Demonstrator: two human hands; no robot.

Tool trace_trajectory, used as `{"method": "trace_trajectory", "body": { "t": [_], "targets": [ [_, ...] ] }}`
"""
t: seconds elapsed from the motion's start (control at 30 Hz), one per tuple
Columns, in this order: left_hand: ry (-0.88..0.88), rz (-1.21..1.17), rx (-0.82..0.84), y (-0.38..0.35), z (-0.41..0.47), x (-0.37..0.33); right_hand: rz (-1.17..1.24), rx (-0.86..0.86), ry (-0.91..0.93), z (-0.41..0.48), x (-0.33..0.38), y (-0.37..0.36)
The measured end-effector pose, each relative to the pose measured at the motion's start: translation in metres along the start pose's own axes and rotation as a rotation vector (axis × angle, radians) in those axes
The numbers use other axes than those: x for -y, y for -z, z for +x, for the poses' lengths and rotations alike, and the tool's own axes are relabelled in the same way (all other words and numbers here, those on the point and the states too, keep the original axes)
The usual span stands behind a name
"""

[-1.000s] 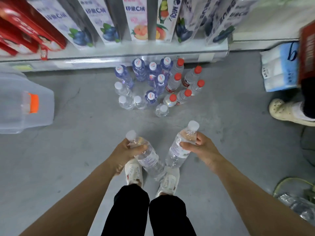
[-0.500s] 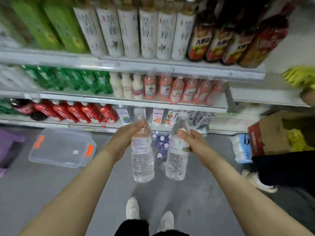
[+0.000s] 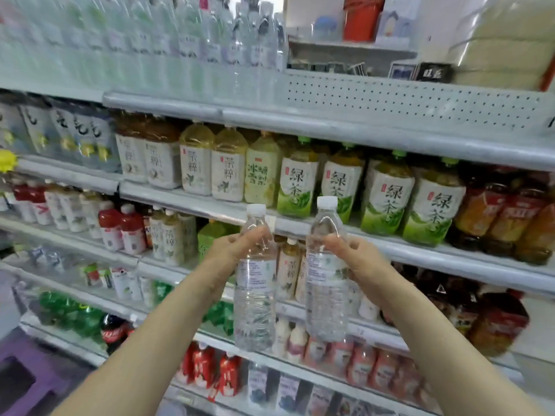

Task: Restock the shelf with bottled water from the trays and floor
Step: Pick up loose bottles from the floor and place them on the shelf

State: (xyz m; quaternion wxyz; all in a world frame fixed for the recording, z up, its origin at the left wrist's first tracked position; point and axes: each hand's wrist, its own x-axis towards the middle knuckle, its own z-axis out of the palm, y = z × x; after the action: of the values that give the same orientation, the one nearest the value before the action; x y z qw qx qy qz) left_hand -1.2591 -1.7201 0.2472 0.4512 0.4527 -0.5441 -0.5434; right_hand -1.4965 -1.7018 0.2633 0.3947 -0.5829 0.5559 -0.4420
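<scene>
My left hand (image 3: 231,249) grips a clear water bottle (image 3: 255,301) with a white cap by its shoulder, upright in front of the shelving. My right hand (image 3: 357,256) grips a second clear water bottle (image 3: 326,295) the same way, a little higher. Both bottles hang in the air before the middle shelves. The top shelf (image 3: 192,106) at the upper left holds a blurred row of clear water bottles (image 3: 210,46). The bottles on the floor are out of view.
Green tea and other tea bottles (image 3: 387,193) fill the shelf behind my hands. Red and orange drink bottles (image 3: 504,217) stand at the right. Lower shelves hold small drinks and green soda bottles (image 3: 75,313). A purple stool (image 3: 27,376) sits at the bottom left.
I have stood up and lifted both bottles from near the floor to shelf height. The view has swung from the floor bottles up to the upper shelves.
</scene>
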Motion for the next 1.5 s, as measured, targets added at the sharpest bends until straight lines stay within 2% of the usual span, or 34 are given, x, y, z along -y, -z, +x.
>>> {"method": "trace_trajectory", "body": {
  "t": [0.23, 0.4, 0.5, 0.57, 0.87, 0.97, 1.1, 1.2, 1.5],
  "targets": [
    [-0.216, -0.033, 0.044, 0.104, 0.095, -0.090, -0.106, -0.141, 0.315, 0.103, 0.141, -0.043],
    [-0.346, -0.014, 0.142, 0.168, 0.150, -0.140, -0.114, -0.314, 0.415, 0.172, 0.231, -0.064],
    [-0.383, 0.011, 0.199, 0.192, 0.170, -0.157, -0.054, -0.405, 0.434, 0.199, 0.273, -0.080],
    [-0.367, -0.008, 0.221, 0.203, 0.181, -0.162, 0.026, -0.408, 0.419, 0.214, 0.291, -0.088],
    [-0.379, -0.004, 0.226, 0.225, 0.215, -0.162, 0.197, -0.396, 0.370, 0.267, 0.301, -0.091],
    [-0.383, 0.003, 0.238, 0.227, 0.218, -0.172, 0.223, -0.313, 0.324, 0.274, 0.299, -0.080],
    [-0.376, -0.023, 0.246, 0.224, 0.222, -0.182, 0.391, -0.140, 0.267, 0.275, 0.303, -0.067],
    [-0.379, -0.024, 0.253, 0.218, 0.220, -0.184, 0.416, -0.107, 0.274, 0.277, 0.305, -0.064],
    [-0.404, -0.013, 0.245, 0.209, 0.210, -0.190, 0.082, -0.339, 0.311, 0.293, 0.321, -0.079]
  ]
}}
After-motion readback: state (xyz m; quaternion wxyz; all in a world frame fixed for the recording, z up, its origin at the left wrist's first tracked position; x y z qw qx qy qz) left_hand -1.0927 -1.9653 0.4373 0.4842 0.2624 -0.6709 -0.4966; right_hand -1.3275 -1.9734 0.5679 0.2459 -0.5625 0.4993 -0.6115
